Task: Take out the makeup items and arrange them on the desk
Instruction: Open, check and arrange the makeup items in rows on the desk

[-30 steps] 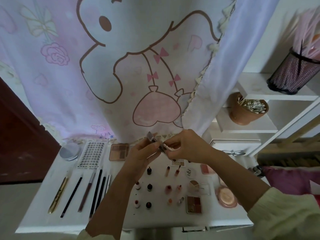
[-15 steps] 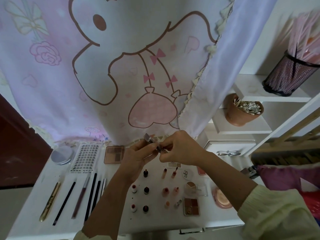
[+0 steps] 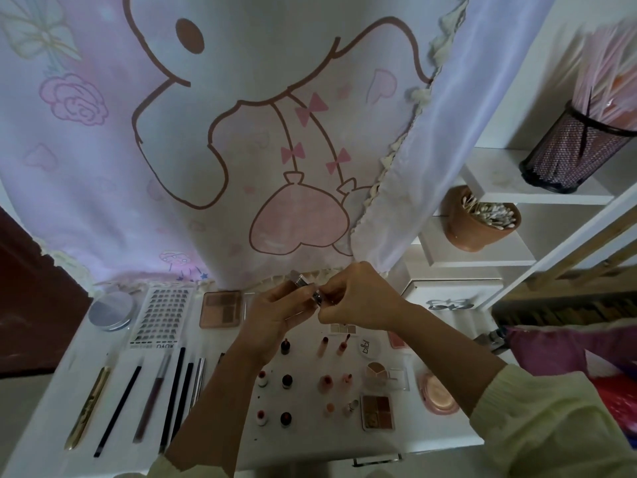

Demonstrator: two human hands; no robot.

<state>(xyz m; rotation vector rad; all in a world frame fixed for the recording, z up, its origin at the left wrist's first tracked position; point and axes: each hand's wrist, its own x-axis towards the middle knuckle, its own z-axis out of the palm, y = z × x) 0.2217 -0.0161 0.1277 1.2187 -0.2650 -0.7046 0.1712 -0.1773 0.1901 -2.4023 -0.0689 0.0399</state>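
Observation:
Both hands meet above the back of the white desk [image 3: 310, 439]. My left hand [image 3: 275, 315] and my right hand [image 3: 355, 298] pinch a small silvery makeup tube [image 3: 306, 288] between their fingertips, tilted up to the left. Below them several lipsticks and small bottles [image 3: 286, 381] stand in rows. Pencils and brushes [image 3: 172, 391] lie side by side at the left. Eyeshadow palettes [image 3: 220, 309] [image 3: 376, 411], a lash card [image 3: 159, 313], a round tin [image 3: 111, 310] and a pink compact [image 3: 437, 395] lie around them.
A pink cartoon curtain [image 3: 241, 132] hangs behind the desk. White shelves at the right hold a brown pot of cotton swabs [image 3: 479, 222] and a black mesh cup [image 3: 575, 150]. A pink bag [image 3: 568, 350] sits at the right edge.
The hands stay together on the tube and have sunk a little toward the desk. The camera has shifted slightly; items on the desk have not moved.

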